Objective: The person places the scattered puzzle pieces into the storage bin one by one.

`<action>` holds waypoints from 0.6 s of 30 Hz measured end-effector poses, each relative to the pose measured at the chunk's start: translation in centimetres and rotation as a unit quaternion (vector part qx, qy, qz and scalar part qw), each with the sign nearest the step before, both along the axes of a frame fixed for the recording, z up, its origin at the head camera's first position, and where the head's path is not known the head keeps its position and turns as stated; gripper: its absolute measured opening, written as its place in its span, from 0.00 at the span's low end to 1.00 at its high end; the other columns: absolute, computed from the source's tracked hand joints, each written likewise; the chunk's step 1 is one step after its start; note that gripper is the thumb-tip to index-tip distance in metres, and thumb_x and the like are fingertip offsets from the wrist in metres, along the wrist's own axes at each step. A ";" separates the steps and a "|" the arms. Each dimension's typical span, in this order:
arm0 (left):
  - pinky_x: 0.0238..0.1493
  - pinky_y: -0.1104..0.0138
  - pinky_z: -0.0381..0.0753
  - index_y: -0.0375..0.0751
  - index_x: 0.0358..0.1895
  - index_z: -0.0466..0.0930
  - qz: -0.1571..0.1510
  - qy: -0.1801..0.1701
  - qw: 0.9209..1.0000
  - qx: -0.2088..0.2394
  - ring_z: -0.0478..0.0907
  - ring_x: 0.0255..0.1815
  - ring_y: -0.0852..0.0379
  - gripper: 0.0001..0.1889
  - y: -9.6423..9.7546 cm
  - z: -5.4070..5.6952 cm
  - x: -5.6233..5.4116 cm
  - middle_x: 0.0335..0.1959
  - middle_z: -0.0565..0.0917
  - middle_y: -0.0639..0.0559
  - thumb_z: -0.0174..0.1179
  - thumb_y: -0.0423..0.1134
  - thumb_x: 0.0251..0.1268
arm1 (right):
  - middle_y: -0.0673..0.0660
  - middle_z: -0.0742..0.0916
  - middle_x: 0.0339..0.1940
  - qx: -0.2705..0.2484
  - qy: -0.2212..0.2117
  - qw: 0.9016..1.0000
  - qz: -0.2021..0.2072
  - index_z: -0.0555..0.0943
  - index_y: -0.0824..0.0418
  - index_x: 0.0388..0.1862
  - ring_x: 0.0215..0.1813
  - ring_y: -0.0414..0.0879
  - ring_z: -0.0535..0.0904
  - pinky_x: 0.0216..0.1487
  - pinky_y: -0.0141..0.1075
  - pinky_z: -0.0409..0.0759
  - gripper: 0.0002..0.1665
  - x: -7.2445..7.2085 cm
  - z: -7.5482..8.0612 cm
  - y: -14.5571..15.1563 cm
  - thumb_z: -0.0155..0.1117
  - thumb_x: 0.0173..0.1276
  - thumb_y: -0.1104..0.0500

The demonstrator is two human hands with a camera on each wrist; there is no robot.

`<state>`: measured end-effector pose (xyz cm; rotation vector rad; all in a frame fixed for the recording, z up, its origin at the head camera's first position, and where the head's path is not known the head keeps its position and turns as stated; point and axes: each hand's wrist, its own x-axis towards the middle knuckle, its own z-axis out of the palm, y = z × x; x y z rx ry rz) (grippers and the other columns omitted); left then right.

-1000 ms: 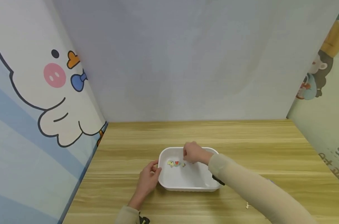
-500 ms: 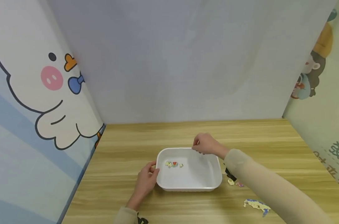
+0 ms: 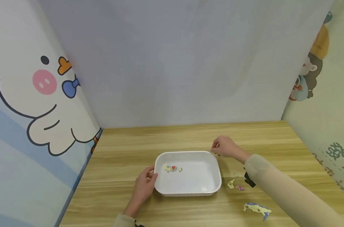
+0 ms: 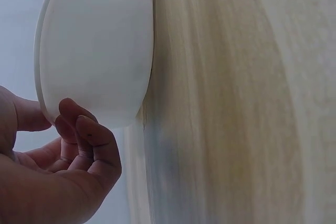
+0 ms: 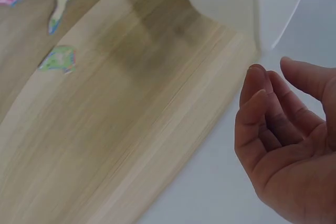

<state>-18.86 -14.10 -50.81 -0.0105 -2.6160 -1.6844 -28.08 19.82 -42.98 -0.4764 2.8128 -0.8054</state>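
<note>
A white plastic tray (image 3: 194,179) stands on the table. My left hand (image 3: 142,187) grips its left end, thumb over the rim and curled fingers against the outer wall, as the left wrist view shows the hand (image 4: 68,166). Inside the tray, three small flat pieces lie in a row: a yellowish one (image 3: 167,168), a red-and-blue one (image 3: 174,169) and a small pale one (image 3: 180,169). At the tray's far right corner is my right hand (image 3: 227,146). In the right wrist view that hand (image 5: 294,135) has loosely bent fingers, the thumb apart from them and nothing between.
Right of the tray lie more flat irregular pieces: a pale green one (image 3: 236,174), a yellow one (image 3: 231,184) and a pink one (image 3: 240,188). A longer yellow-and-blue piece (image 3: 257,208) is nearer the front. Behind the wooden table (image 3: 132,138) hangs a grey-white backdrop (image 3: 172,69).
My right hand has risen out of the tray and moved right to its far right corner. Pieces on the table, earlier covered by the right arm, now show. My left hand keeps its grip.
</note>
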 end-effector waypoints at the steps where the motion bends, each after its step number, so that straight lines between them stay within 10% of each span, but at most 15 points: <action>1: 0.19 0.71 0.70 0.29 0.55 0.75 0.000 -0.001 1.000 0.001 0.70 0.17 0.60 0.16 0.0 0.0 0.0 0.25 0.75 0.49 0.57 0.30 0.65 | 0.54 0.83 0.18 0.000 -0.003 1.000 -0.005 0.83 0.65 0.28 0.19 0.43 0.77 0.25 0.36 0.75 0.06 0.1 -0.1 0.3 0.64 0.63 0.63; 18: 0.20 0.70 0.71 0.28 0.55 0.75 0.000 0.001 1.000 -0.013 0.71 0.18 0.59 0.16 0.0 0.0 0.0 0.26 0.75 0.49 0.57 0.30 0.65 | 0.55 0.83 0.27 0.078 -0.063 0.995 0.021 0.82 0.65 0.28 0.32 0.50 0.79 0.33 0.41 0.79 0.06 2.0 -1.6 4.9 0.63 0.50 0.71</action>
